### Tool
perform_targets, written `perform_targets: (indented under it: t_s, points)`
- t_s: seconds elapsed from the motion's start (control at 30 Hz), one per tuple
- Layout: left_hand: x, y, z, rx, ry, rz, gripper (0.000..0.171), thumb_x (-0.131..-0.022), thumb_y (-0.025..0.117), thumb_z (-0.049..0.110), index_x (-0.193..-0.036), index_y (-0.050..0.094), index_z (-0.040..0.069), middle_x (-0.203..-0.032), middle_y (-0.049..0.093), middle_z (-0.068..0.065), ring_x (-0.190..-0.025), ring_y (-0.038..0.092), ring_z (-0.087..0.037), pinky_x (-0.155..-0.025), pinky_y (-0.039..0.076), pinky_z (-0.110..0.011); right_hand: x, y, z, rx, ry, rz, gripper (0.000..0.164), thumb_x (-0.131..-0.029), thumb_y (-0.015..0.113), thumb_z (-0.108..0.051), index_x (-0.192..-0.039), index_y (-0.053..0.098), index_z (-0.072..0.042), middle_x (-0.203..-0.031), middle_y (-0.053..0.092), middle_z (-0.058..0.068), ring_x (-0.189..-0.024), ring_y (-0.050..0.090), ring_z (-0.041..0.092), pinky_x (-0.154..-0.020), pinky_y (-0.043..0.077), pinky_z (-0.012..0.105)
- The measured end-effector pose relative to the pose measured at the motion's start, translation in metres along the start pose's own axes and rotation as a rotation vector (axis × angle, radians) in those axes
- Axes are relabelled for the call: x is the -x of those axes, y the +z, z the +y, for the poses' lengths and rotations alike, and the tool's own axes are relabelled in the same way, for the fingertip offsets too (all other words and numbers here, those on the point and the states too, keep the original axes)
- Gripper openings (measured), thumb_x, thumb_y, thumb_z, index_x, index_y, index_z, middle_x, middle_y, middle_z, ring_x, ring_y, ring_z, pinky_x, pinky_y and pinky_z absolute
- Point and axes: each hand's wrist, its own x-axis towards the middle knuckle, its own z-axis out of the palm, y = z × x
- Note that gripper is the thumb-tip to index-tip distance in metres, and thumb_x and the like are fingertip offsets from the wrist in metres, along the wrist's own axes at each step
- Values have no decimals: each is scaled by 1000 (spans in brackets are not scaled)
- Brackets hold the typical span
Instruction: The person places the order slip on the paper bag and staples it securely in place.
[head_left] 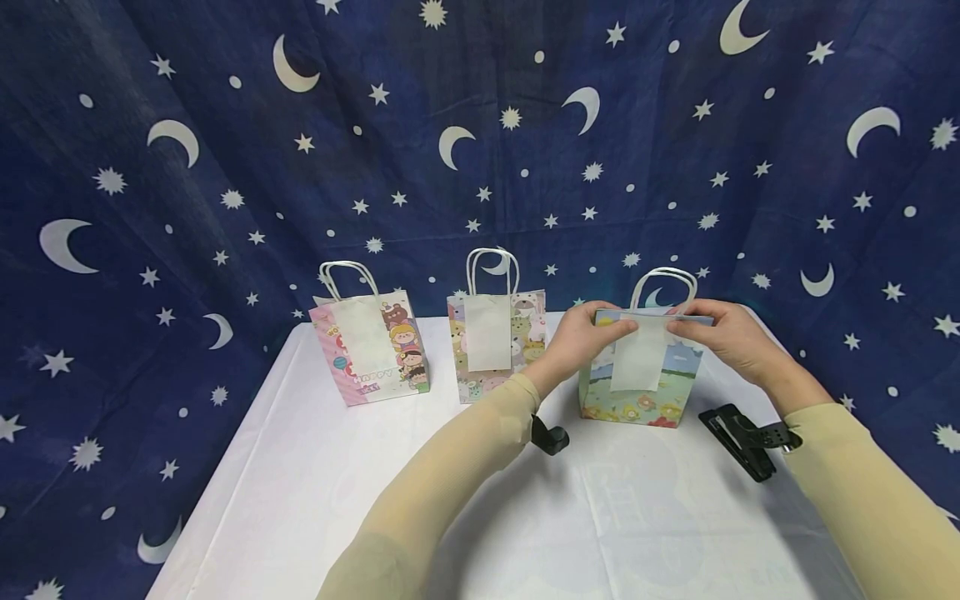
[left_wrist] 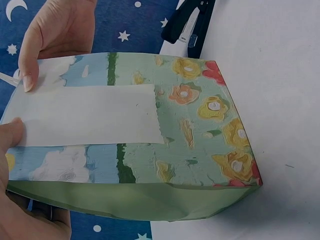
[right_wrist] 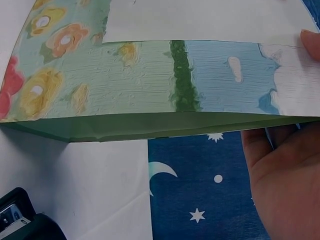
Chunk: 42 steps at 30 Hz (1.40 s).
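Observation:
A paper gift bag printed with flowers, sky and clouds stands upright at the right of the table. My left hand pinches its top edge left of the white twisted handles, thumb on the front and fingers behind. On the other side of the handles, my right hand pinches the same edge. Between the thumbs, a blank white paper strip hangs down the bag's front. The green side panel shows in the right wrist view. Fingers behind the bag are partly hidden.
A pink cartoon gift bag and an animal-print gift bag stand to the left, each with a white strip in front. A black stapler lies right of the flowered bag. The white-covered table meets a blue star-and-moon curtain.

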Motion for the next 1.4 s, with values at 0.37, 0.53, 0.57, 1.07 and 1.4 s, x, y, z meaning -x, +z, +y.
perform_targets:
  t_s: [0.37, 0.53, 0.57, 1.07, 1.4]
  points:
    - [0, 2, 0, 36, 12, 2, 34, -92, 79, 38, -118, 72, 17, -114, 67, 9, -98, 62, -6, -84, 53, -29, 1, -1, 0, -27, -8, -15, 25, -99, 71, -20, -115, 69, -1, -107, 65, -19, -102, 55, 8, -82, 46, 19]
    - [-1, 4, 0, 34, 11, 6, 35, -92, 78, 39, -118, 73, 16, -110, 68, 9, -95, 62, -7, -82, 53, -28, 2, -2, 1, -30, 0, -23, 25, -100, 70, -21, -116, 69, -2, -108, 64, -19, -104, 54, 8, -84, 45, 20]
    - [-1, 4, 0, 29, 10, 8, 35, -92, 78, 39, -118, 73, 16, -111, 68, 10, -96, 62, -6, -82, 53, -28, 2, -2, 1, -35, -1, -23, 24, -100, 70, -20, -115, 69, -2, -108, 64, -19, -104, 54, 8, -84, 44, 19]
    - [-1, 3, 1, -22, -10, 1, 41, -92, 76, 45, -123, 73, 18, -126, 67, 7, -109, 62, -8, -90, 53, -32, 18, -15, 8, -56, 55, -37, 37, -108, 52, -33, -131, 60, -5, -120, 53, -19, -110, 51, 0, -104, 44, 32]
    - [-1, 3, 0, -29, -13, 4, 46, -92, 76, 46, -126, 71, 16, -136, 63, 4, -118, 60, -10, -93, 53, -33, 38, -29, 29, -225, -32, -22, 20, -109, 52, -14, -120, 68, -9, -107, 71, -13, -99, 68, 1, -86, 51, 15]
